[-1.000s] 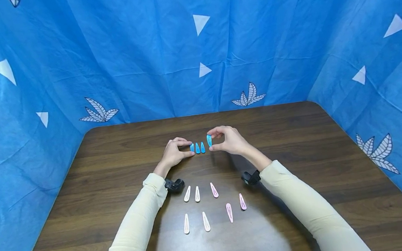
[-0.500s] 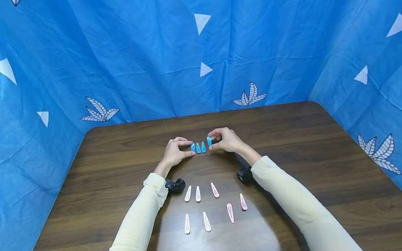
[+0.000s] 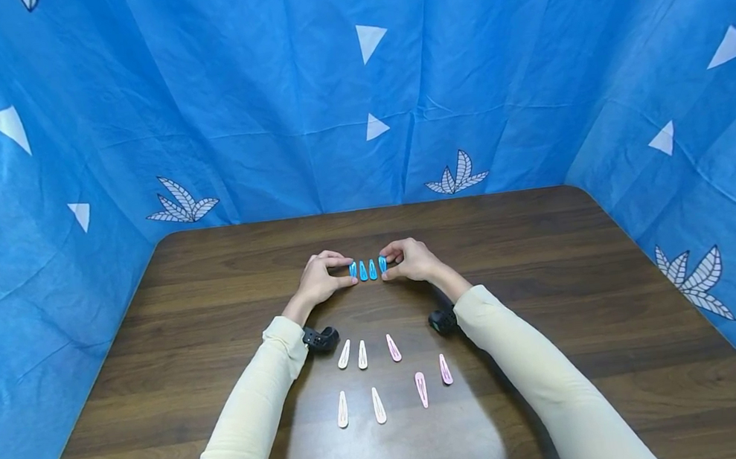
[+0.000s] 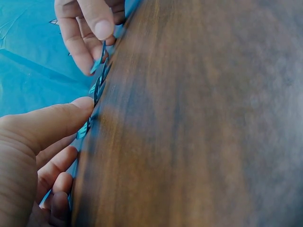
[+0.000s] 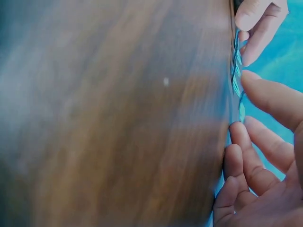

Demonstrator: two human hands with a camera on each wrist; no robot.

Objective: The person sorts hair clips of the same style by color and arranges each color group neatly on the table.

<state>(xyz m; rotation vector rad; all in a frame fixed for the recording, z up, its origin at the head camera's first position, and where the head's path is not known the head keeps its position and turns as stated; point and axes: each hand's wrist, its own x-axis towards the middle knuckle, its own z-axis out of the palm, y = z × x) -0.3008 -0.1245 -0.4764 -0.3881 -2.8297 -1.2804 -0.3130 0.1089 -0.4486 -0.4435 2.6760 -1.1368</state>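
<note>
In the head view, blue snap hair clips stand side by side in a short row toward the back of the table. My left hand [image 3: 316,278] pinches the leftmost blue hair clip [image 3: 353,270] between thumb and fingers. At the other end, my right hand [image 3: 417,260] holds another blue hair clip [image 3: 382,264] by its two ends, close over the wood. Between the hands lie two more, a blue hair clip [image 3: 362,270] and its neighbour, a blue hair clip [image 3: 372,269]. The right wrist view shows the right thumb [image 5: 265,94] at the tip of its clip.
Nearer the front lie several cream hair clips [image 3: 342,409] and three pink hair clips [image 3: 421,390], spaced apart on the brown wooden table [image 3: 174,369]. A blue patterned cloth [image 3: 261,106] rises behind the table and along both sides. Each wrist wears a black band [image 3: 320,339].
My right hand has moved slightly left and down, bringing its blue hair clip nearer the row and the table. The left hand has kept its grip and barely moved.
</note>
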